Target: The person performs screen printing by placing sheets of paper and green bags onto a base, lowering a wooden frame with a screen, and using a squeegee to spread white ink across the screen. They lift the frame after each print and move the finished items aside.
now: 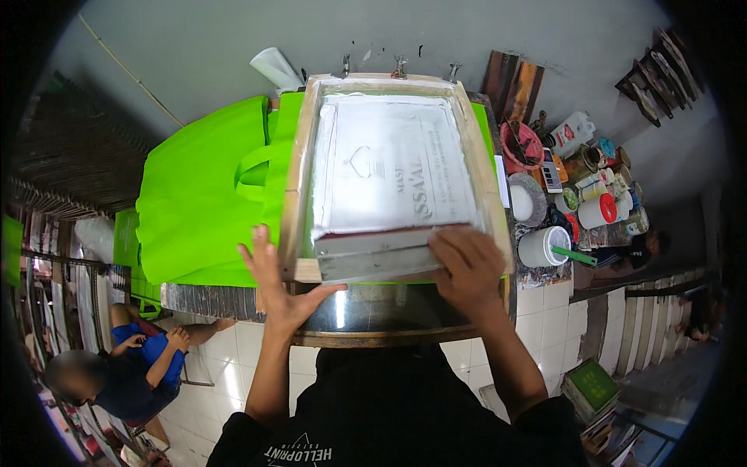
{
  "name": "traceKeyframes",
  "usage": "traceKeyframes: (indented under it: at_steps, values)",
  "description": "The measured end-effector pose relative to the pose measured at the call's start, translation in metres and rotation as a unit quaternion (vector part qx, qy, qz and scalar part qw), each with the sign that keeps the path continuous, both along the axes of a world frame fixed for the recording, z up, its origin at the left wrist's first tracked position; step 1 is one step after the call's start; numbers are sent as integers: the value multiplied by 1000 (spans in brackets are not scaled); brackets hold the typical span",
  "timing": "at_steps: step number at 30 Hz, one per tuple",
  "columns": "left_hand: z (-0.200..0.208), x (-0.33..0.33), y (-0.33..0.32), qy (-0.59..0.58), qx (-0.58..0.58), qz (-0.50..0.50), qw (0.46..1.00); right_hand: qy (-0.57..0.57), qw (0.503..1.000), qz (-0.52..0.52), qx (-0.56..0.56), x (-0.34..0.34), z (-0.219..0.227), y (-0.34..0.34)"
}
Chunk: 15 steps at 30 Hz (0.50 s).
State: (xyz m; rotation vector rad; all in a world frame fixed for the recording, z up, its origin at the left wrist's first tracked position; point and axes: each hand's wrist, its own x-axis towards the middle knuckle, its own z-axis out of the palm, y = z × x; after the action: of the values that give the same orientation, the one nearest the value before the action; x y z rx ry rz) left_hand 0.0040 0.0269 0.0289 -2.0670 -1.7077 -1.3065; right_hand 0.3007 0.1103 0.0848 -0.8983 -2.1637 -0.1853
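A wooden-framed printing screen (292,183) lies on the table in front of me, its mesh coated with white ink over a faint printed design. Across the near end of the mesh rests a wide squeegee (373,261) with a metal-coloured holder. My right hand (471,268) grips its right end, fingers wrapped over the holder. At the frame's near left corner, my left hand (282,292) is open, thumb and fingers spread, holding nothing. Bright green bags (202,194) lie stacked to the left, and green fabric shows under the frame.
Metal hinge clamps (399,68) stand behind the frame. To the right are a white tub (537,247) with a green spatula (574,255), a red bucket (520,146) and several ink containers. A white roll (277,70) leans at the back. Another person (148,362) sits at the lower left.
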Motion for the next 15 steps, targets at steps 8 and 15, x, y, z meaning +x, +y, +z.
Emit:
traceKeyframes:
  at_steps: [8,15]
  values:
    - [94,-17,73,-333,138,-82,929,-34,991,-48,117,-16,156,89]
    - [10,-90,81,-223,-477,208,824,-84,991,-92,56,-34,258,148]
